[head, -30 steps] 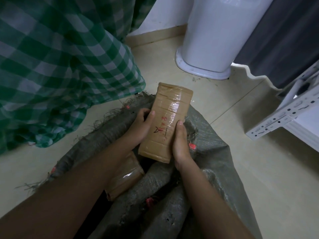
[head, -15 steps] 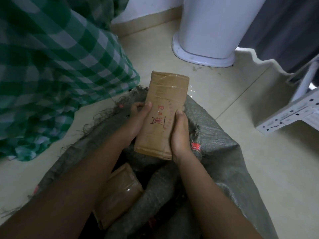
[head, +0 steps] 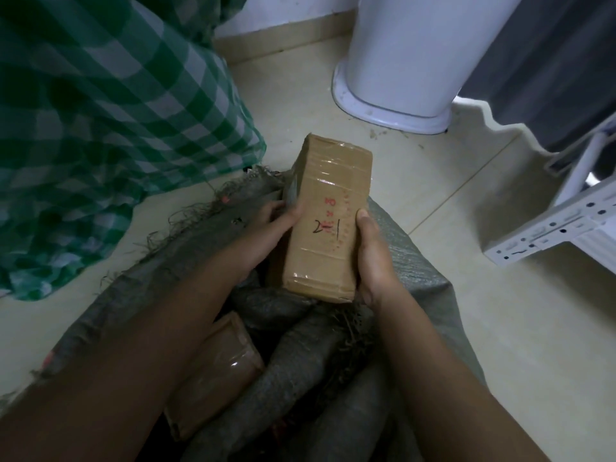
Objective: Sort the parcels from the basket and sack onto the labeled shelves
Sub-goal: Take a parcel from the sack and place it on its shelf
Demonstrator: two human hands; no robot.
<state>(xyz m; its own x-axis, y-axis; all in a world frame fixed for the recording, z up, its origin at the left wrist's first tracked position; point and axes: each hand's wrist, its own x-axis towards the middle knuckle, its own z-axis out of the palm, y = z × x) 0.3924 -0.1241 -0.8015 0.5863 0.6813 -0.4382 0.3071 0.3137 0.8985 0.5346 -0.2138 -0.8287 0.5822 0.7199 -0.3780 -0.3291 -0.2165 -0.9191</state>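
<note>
Over the open sack (head: 420, 271), the left hand (head: 266, 238) clasps the taped parcel (head: 328, 221) by its left edge and the right hand (head: 373, 261) by its right. It looks stiff, light, tape-slick; long edges suit. Marked 2-1. Another parcel (head: 213, 371) hides partly beneath the forearm.

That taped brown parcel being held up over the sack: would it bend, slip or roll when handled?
The parcel probably stays stiff: its edges look straight and boxy between the left hand and right hand. The glossy tape around it may be a bit slippery. Flat sides suggest it won't roll.
</note>
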